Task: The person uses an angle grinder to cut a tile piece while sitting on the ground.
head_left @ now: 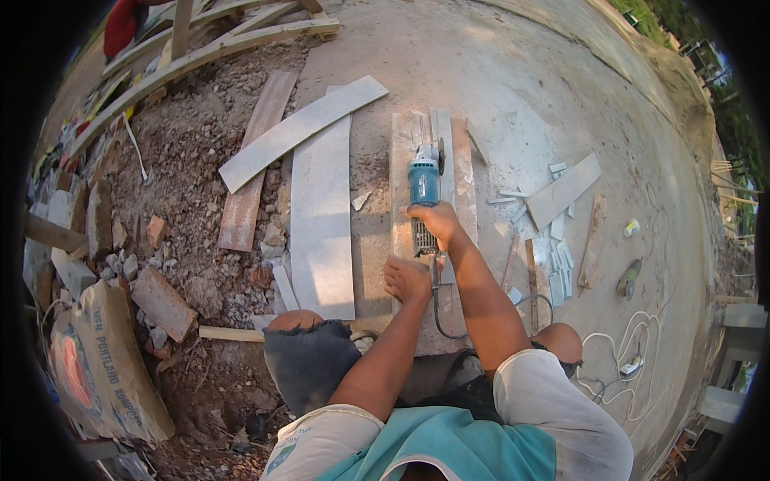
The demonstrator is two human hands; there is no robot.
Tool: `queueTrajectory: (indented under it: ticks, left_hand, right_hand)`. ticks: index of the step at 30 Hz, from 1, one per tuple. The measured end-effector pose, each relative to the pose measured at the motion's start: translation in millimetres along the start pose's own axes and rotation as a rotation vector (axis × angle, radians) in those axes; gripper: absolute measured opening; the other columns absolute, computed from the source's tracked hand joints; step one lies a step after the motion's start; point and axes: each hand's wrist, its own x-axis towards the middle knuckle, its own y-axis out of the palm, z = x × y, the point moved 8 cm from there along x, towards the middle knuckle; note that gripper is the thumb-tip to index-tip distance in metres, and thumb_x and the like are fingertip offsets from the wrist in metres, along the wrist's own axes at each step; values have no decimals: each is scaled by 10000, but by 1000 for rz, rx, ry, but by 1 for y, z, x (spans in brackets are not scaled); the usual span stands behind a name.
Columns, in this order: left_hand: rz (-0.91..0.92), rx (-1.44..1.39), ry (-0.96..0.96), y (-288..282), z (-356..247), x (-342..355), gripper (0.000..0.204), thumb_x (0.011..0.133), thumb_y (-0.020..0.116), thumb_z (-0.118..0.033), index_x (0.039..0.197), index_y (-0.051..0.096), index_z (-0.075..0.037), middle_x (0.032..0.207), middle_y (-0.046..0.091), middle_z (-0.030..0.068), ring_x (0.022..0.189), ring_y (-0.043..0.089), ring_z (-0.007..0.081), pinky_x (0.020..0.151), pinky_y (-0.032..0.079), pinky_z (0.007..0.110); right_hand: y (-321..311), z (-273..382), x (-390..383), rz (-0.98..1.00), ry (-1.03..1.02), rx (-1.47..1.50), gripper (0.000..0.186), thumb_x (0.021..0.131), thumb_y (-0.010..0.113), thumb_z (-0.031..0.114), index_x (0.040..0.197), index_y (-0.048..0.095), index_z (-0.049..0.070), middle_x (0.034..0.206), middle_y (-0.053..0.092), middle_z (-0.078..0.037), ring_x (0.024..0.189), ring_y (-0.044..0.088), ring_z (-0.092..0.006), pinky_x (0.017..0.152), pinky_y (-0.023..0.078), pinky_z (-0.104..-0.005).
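My right hand (435, 220) grips the teal angle grinder (423, 183), which lies along a pale tile strip (441, 128) on a worn board (403, 140). The grinder's disc is at its upper right side, and its cord runs down past my right forearm. My left hand (407, 279) is just below the grinder, over the board, with its fingers curled; what they hold, if anything, is hidden.
Long tiles (321, 240) and a reddish plank (241, 224) lie to the left, beside rubble, timber beams (200, 56) and a paper sack (108, 365). Tile offcuts (559, 272), a looped cable (618, 345) and a green tool (630, 276) lie on concrete at right.
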Motion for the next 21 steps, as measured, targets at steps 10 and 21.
queueTrajectory:
  ticks: [10,21]
  left_hand:
    - [-14,67,-23,8,4,6,1095,542,843,-636,1289,334,-18,1304,416,174,1275,393,342,1045,309,465]
    - [-102,4,6,7,6,5,735,751,783,-356,1277,391,-25,1274,473,175,1231,474,367,1001,362,506]
  right_hand:
    - [2,4,-14,4,-10,55,287,704,827,158,815,644,-32,754,632,-97,582,595,-167,508,468,-335]
    - [2,0,-24,-15,-22,2,279,718,821,187,774,641,-19,703,622,-84,522,571,-156,472,442,-328]
